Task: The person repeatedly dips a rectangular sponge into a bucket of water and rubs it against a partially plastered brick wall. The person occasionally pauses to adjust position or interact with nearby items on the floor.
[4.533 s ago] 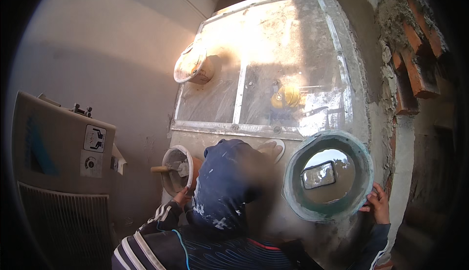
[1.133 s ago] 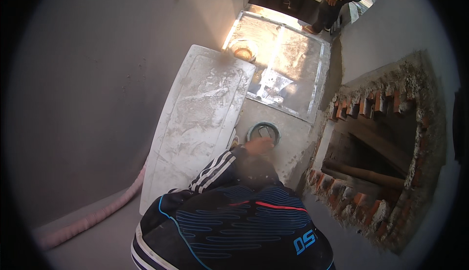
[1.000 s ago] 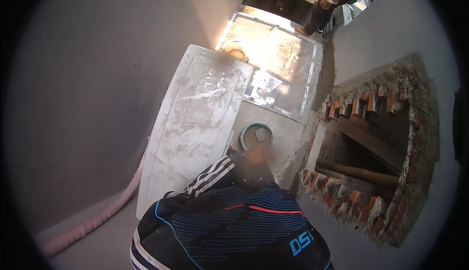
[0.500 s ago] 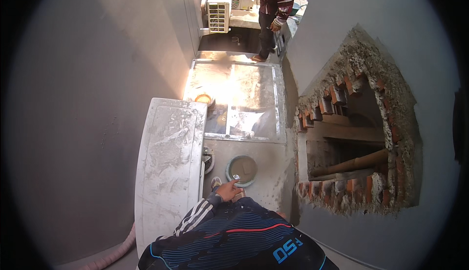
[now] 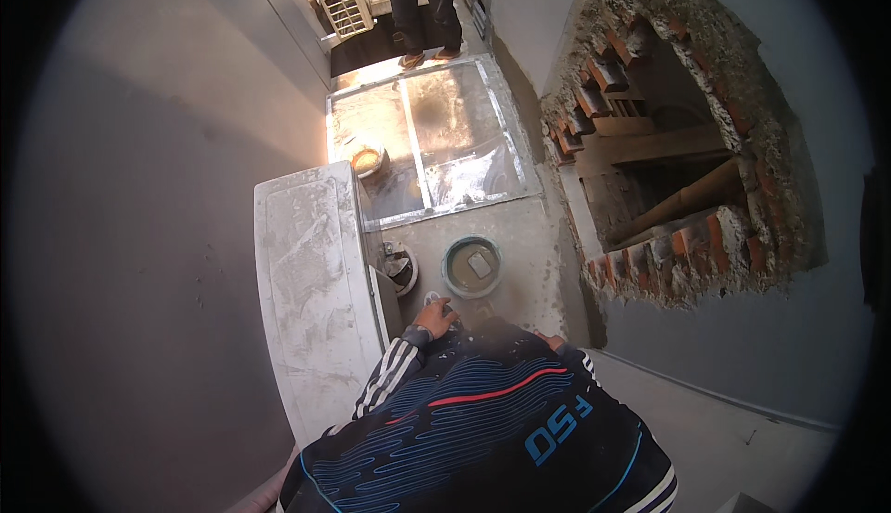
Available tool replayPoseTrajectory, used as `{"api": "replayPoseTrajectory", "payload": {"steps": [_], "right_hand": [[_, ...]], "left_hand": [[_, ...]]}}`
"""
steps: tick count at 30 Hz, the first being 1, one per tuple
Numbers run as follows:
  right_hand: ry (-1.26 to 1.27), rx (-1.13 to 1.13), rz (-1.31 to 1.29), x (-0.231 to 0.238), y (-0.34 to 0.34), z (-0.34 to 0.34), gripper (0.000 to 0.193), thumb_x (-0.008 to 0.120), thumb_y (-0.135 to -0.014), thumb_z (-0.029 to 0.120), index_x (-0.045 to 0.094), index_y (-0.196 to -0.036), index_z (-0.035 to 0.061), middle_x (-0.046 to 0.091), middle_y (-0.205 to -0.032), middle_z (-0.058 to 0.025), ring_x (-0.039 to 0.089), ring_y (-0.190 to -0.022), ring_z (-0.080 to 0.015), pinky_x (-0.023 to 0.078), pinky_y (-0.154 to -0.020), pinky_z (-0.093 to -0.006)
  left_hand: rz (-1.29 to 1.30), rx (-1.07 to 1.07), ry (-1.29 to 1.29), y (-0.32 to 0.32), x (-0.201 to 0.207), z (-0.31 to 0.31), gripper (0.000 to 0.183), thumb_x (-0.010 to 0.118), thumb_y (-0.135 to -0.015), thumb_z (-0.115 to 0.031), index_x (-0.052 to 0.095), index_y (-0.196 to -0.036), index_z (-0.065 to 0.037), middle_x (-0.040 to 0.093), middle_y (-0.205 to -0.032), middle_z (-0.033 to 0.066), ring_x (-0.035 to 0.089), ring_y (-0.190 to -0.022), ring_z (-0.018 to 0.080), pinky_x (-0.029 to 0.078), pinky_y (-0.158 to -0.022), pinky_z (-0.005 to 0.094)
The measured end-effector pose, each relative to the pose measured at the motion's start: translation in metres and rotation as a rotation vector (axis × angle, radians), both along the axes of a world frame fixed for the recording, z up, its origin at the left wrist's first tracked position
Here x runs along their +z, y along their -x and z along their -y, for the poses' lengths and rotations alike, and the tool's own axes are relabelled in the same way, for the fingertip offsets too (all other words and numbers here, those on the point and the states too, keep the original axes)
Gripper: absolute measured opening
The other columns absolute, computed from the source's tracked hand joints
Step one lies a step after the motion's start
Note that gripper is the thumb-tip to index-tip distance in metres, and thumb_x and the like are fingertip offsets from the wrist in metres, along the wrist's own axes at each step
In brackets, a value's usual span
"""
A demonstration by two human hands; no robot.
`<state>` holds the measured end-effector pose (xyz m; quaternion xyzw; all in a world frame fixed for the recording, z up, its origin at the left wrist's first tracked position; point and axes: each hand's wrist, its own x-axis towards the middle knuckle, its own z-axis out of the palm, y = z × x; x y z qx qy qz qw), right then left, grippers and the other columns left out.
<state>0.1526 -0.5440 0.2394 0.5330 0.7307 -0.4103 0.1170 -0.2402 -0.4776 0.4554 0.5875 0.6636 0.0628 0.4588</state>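
My left hand (image 5: 434, 316) hangs in front of my body with its fingers apart, and I see nothing in it. It is just short of a round green-rimmed basin (image 5: 447, 276) on the floor. Murky grey-brown water fills the basin, and a pale rectangular piece (image 5: 480, 264) shows in it. Left of the basin stands a white bucket (image 5: 413, 281) with dark and grey things inside. Of my right hand (image 5: 551, 339), only a small part shows past my dark shirt, so its fingers are hidden.
A dusty white metal casing (image 5: 316, 272) stands at my left. Ahead, a framed clear panel (image 5: 461, 202) lies on the floor, bearing an orange-stained bucket (image 5: 369, 162). A person (image 5: 422, 2) stands beyond, near an air-conditioner unit (image 5: 345, 7). A broken brick opening (image 5: 664, 169) gapes in the right wall.
My view has tilted and shifted. My left hand has drawn back from over the basin's near rim. Part of my right hand now shows more plainly. The person at the back has turned and stepped.
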Motion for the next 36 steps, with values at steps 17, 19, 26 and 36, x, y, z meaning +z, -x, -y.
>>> {"api": "replayPoseTrajectory", "payload": {"steps": [17,19,26,36], "right_hand": [[-0.200,0.072,0.223,0.031,0.033,-0.002,0.025,0.052,-0.083,0.035,0.070,-0.085,0.0185,0.068,-0.086,-0.0023,0.064,-0.082,-0.0214,0.050,-0.075,-0.0352],[-0.060,-0.293,0.157,0.018,0.023,0.006,0.031,0.052,-0.085,0.039,0.070,-0.083,0.0141,0.067,-0.082,-0.0044,0.064,-0.081,-0.0222,0.049,-0.073,-0.0345],[0.185,-0.943,0.013,0.013,0.022,0.018,0.043,0.058,-0.081,0.044,0.069,-0.086,0.0029,0.067,-0.085,-0.0185,0.063,-0.089,-0.0339,0.048,-0.079,-0.0385],[0.039,-0.219,0.139,0.017,0.039,0.000,0.033,0.058,-0.079,0.039,0.070,-0.091,0.0108,0.067,-0.093,-0.0130,0.063,-0.090,-0.0313,0.049,-0.081,-0.0391]], "left_hand": [[0.036,-0.001,-0.018,0.001,0.002,0.001,0.055,0.062,-0.082,-0.037,0.051,-0.122,-0.002,0.063,-0.103,0.0219,0.062,-0.095,0.0336,0.047,-0.084,0.0379],[0.056,-0.026,-0.022,-0.007,0.003,-0.003,0.054,0.062,-0.082,-0.037,0.051,-0.122,-0.002,0.063,-0.103,0.0220,0.062,-0.096,0.0334,0.047,-0.084,0.0378],[0.070,0.003,0.000,-0.008,0.000,-0.002,0.055,0.062,-0.082,-0.038,0.051,-0.122,-0.002,0.063,-0.103,0.0222,0.062,-0.096,0.0327,0.047,-0.085,0.0375],[0.050,0.036,-0.011,0.002,-0.002,-0.002,0.055,0.063,-0.082,-0.038,0.051,-0.122,-0.003,0.063,-0.102,0.0211,0.062,-0.095,0.0328,0.047,-0.083,0.0375]]}}
